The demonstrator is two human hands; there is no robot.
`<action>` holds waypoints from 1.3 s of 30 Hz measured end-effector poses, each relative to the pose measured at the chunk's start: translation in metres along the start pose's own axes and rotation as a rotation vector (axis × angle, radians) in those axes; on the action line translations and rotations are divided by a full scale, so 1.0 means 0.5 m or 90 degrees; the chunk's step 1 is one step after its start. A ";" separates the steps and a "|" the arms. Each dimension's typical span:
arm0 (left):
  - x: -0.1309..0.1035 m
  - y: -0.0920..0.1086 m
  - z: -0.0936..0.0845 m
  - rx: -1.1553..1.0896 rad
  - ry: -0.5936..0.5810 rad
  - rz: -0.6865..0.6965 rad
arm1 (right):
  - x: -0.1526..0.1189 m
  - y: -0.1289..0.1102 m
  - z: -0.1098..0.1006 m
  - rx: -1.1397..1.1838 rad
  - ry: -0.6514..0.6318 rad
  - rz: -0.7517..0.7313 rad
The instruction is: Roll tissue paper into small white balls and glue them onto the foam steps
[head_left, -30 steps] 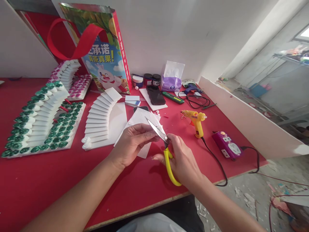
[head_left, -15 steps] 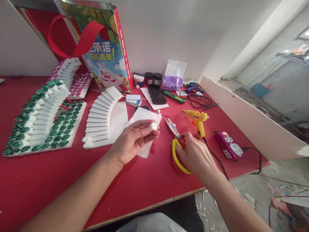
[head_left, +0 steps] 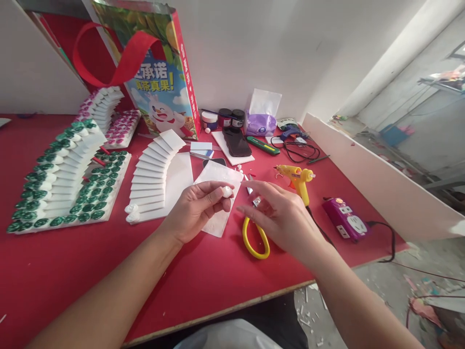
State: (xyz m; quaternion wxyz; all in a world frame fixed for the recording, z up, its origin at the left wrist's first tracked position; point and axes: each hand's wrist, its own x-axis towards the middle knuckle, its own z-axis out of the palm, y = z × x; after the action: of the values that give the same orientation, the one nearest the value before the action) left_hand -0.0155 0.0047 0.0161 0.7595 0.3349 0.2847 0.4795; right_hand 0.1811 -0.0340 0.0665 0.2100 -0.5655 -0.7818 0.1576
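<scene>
Between the thumb and fingers of my left hand is a small white rosette, held above a white paper sheet. My right hand hovers just to the right with thumb and fingers apart, holding nothing. Beneath it lie scissors with yellow handles, their blades partly hidden by the hand. To the left is a white board with a curved row of overlapping white slats; two white rosettes sit at its near left corner.
A yellow glue gun and a purple power socket lie to the right. Green-rosette pieces stand at the left. Behind are a printed bag, a phone, jars, tissues and a green cutter.
My right hand has let go of the scissors and moved left towards my left hand. The scissors now lie further left. My left hand has shifted slightly left with the rosette.
</scene>
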 end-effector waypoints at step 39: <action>-0.012 -0.025 -0.012 0.723 -0.038 0.378 | -0.007 0.018 0.089 0.494 -0.009 0.166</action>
State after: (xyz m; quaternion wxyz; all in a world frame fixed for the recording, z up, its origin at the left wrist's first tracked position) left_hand -0.0154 -0.0033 0.0031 0.3060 0.7631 0.3681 0.4341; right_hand 0.1670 -0.0350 0.0233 0.3805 -0.5373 -0.5877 0.4702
